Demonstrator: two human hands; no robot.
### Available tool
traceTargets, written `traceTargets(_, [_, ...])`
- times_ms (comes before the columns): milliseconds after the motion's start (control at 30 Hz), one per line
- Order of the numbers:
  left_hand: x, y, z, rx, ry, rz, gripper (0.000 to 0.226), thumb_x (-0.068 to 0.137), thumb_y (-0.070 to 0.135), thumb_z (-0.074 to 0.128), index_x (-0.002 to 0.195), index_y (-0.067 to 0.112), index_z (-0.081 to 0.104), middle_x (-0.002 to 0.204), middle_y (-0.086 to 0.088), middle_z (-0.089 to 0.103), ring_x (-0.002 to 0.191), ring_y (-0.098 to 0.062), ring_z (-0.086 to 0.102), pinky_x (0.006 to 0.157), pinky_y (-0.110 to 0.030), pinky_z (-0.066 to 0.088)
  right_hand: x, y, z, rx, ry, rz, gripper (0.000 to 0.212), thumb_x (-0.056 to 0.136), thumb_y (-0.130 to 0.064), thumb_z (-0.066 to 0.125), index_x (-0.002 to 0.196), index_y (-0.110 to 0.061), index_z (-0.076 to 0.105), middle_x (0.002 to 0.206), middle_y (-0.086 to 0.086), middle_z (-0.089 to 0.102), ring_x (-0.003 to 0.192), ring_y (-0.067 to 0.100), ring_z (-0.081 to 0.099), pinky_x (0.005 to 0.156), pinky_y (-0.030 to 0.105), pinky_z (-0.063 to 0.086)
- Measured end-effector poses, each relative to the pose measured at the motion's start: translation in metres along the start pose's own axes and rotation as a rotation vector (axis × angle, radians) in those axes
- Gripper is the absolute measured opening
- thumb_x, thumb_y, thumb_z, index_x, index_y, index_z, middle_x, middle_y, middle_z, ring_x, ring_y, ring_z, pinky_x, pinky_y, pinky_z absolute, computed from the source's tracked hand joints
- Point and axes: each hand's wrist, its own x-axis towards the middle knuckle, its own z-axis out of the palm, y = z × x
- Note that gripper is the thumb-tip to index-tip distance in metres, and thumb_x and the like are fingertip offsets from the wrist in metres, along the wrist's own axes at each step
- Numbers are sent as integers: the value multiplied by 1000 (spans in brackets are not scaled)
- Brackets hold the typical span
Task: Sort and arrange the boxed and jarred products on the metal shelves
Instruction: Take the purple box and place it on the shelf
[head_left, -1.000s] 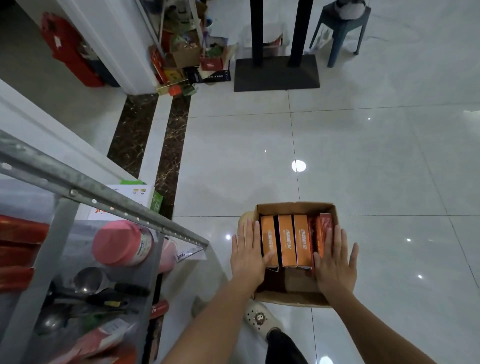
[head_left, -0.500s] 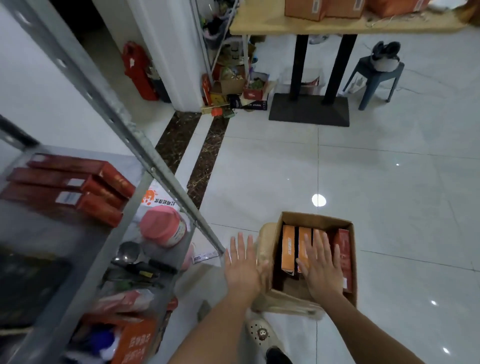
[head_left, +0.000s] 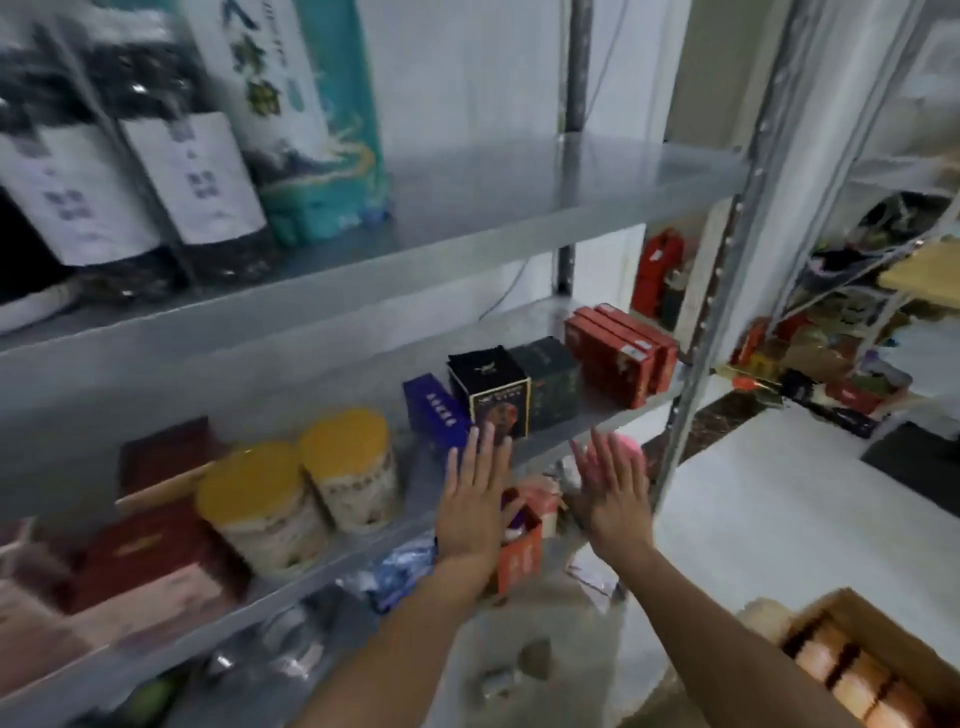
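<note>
Left hand (head_left: 475, 499): flat, fingers straight, holding nothing. Its fingertips lie over the front edge of the middle shelf (head_left: 415, 486); I cannot tell if they touch it.
Right hand (head_left: 615, 488): also spread and empty, just beside the left, hiding most of a pink object (head_left: 631, 451) below the shelf.
Behind the fingertips, in a row: blue box (head_left: 434, 410), black box (head_left: 491, 387), dark green box (head_left: 548, 382), red boxes (head_left: 618, 353).
Further left: two yellow-lidded jars (head_left: 265, 504) and maroon boxes (head_left: 150, 551), blurred.
Bottom right: cardboard carton (head_left: 831, 603) of orange boxes (head_left: 852, 675), cut off by the frame. I find every label unreadable.
</note>
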Motion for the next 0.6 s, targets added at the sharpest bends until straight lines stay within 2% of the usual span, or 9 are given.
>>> traceTargets(33, [-5, -18, -10, 10, 29, -47, 80, 98, 54, 33, 150, 20, -17, 159, -10, -18, 144, -27, -20, 116, -44, -13, 9, -19, -8, 32, 86, -64, 64, 96, -48, 23, 151, -17, 33, 159, 17, 20, 148, 31, 8, 119, 54, 14])
traceTargets(100, [-12, -52, -23, 18, 80, -98, 78, 100, 56, 25, 152, 16, -17, 158, -11, -21, 145, -28, -20, 117, -44, -12, 25, -58, -26, 30, 136, -134, 65, 97, -48, 25, 154, -17, 19, 161, 12, 8, 150, 26, 1, 121, 49, 3])
traceTargets(133, [-14, -68, -25, 19, 101, -131, 77, 99, 57, 20, 152, 15, -18, 158, -11, -23, 145, -29, -21, 117, -44, -13, 30, -76, -33, 51, 161, -147, 66, 99, -50, 24, 154, -14, 19, 161, 13, 9, 150, 29, 5, 122, 47, 4])
traceTargets(200, [-14, -92, -30, 0, 77, -213, 78, 99, 58, 17, 152, 14, -19, 157, -12, -27, 144, -30, -25, 115, -44, -16, 38, -107, -43, 191, 219, -151, 71, 99, -54, 22, 146, -4, 41, 150, 23, 38, 139, 38, 37, 116, 51, 28])
traceTargets(267, [-13, -102, -34, -26, -4, -269, 79, 100, 58, 19, 153, 14, -17, 158, -15, -24, 145, -33, -22, 116, -45, -15, 40, -128, -43, 248, 239, -127, 68, 98, -52, 34, 139, 0, 49, 135, 27, 53, 122, 42, 54, 102, 52, 44])
traceTargets(333, [-10, -101, -40, -56, -84, -291, 79, 100, 57, 23, 154, 10, -11, 161, -20, -8, 149, -37, -6, 119, -48, -3, 42, -142, -37, 267, 210, -117, 69, 94, -48, 54, 143, 0, 43, 135, 26, 51, 120, 42, 53, 100, 50, 45])
traceTargets(400, [-6, -99, -46, -67, -128, -303, 78, 101, 55, 24, 154, 7, -8, 161, -24, 1, 149, -39, 3, 120, -49, 4, 44, -149, -29, 239, 107, -98, 77, 94, -53, 52, 151, -7, 26, 147, 19, 37, 133, 34, 42, 106, 44, 40])
traceTargets(500, [-7, -101, -49, -58, -159, -294, 78, 102, 53, 26, 153, 6, -8, 160, -25, -2, 148, -40, 1, 120, -50, 4, 47, -155, -23, 286, -3, -42, 80, 97, -49, 49, 155, -17, 5, 157, 15, 15, 141, 28, 31, 105, 40, 43])
traceTargets(600, [-7, -103, -51, -55, -167, -288, 77, 102, 52, 27, 153, 7, -9, 161, -24, -6, 148, -40, -2, 120, -50, 4, 47, -159, -23, 571, -12, 72, 68, 96, -31, 58, 151, -17, 20, 151, 14, 32, 127, 33, 49, 96, 47, 49])
